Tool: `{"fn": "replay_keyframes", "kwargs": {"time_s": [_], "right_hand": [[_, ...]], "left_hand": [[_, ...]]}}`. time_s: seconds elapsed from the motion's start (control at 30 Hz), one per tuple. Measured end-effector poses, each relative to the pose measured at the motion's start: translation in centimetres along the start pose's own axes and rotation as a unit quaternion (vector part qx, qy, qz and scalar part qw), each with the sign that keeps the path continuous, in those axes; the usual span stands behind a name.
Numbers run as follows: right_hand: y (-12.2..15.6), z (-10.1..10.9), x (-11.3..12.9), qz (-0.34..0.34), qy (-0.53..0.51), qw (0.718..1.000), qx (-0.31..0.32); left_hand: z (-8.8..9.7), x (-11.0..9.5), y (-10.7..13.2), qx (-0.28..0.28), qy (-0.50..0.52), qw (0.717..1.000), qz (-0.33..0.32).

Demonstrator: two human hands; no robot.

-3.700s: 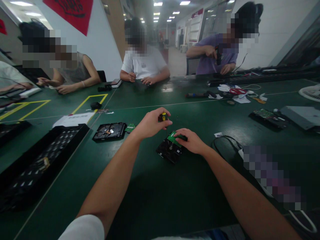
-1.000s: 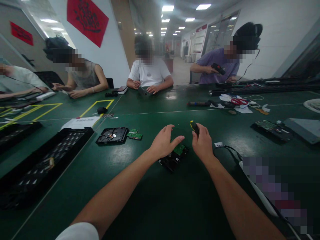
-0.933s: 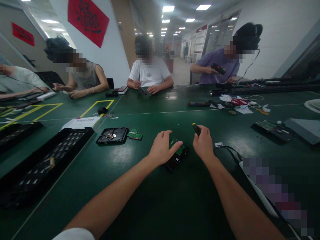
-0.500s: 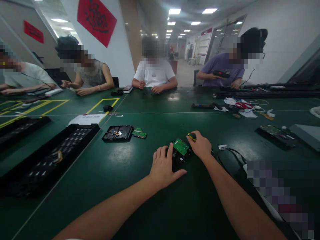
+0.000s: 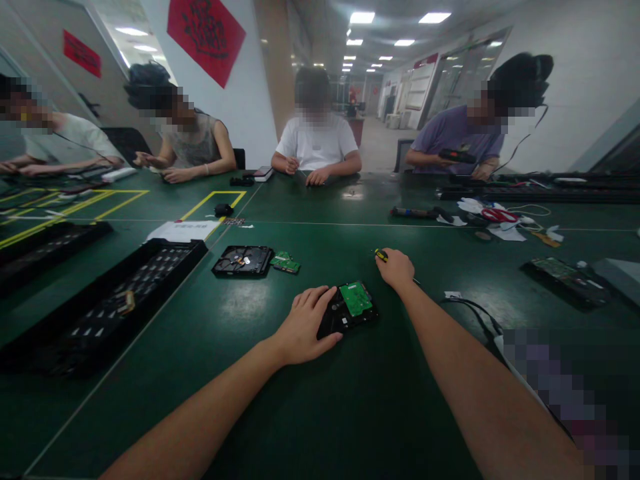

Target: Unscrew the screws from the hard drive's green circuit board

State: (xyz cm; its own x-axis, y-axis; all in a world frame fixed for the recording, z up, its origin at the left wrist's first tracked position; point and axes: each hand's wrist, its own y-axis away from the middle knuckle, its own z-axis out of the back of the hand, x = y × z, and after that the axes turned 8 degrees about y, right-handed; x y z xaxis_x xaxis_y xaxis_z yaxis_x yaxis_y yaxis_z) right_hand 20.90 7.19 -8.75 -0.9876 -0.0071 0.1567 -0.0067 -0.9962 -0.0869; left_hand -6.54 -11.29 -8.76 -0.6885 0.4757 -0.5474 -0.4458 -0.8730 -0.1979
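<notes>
A hard drive [image 5: 334, 324] lies on the green table with its green circuit board [image 5: 357, 298] facing up. My left hand [image 5: 306, 325] grips its left end, fingers along the far side and thumb along the near edge. Beyond the drive's right side, apart from it, my right hand [image 5: 396, 268] is closed around a screwdriver [image 5: 381, 255] with a yellow and black handle. A bit of the shaft shows beside the wrist; the rest is hidden by the hand.
To the left lie another hard drive [image 5: 243, 261] and loose green circuit boards [image 5: 286, 262]. A long black tray [image 5: 105, 300] stands farther left. At right are a drive with an exposed board [image 5: 565, 281] and a black cable [image 5: 475, 305]. Several people sit across the table.
My right hand with the screwdriver has drawn away from the hard drive, up toward the far side. The drive has shifted slightly left and turned under my left hand.
</notes>
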Motion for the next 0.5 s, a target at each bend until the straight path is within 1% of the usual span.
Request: {"fn": "replay_keyframes", "kwargs": {"time_s": [0.13, 0.27, 0.37, 0.5], "right_hand": [[-2.1, 0.0, 1.1, 0.014, -0.003, 1.0, 0.006], [-3.2, -0.4, 1.5, 0.007, 0.001, 1.0, 0.017], [-3.7, -0.8, 1.3, 0.003, 0.006, 1.0, 0.019], [-4.3, -1.1, 0.9, 0.012, 0.007, 1.0, 0.024]], "left_hand": [[1.6, 1.8, 0.4, 0.038, 0.025, 0.999, -0.022], [2.4, 2.7, 0.4, 0.052, 0.029, 0.998, -0.022], [2.3, 2.7, 0.3, 0.039, 0.011, 0.999, -0.008], [1.5, 2.4, 0.1, 0.008, -0.017, 1.0, 0.017]]}}
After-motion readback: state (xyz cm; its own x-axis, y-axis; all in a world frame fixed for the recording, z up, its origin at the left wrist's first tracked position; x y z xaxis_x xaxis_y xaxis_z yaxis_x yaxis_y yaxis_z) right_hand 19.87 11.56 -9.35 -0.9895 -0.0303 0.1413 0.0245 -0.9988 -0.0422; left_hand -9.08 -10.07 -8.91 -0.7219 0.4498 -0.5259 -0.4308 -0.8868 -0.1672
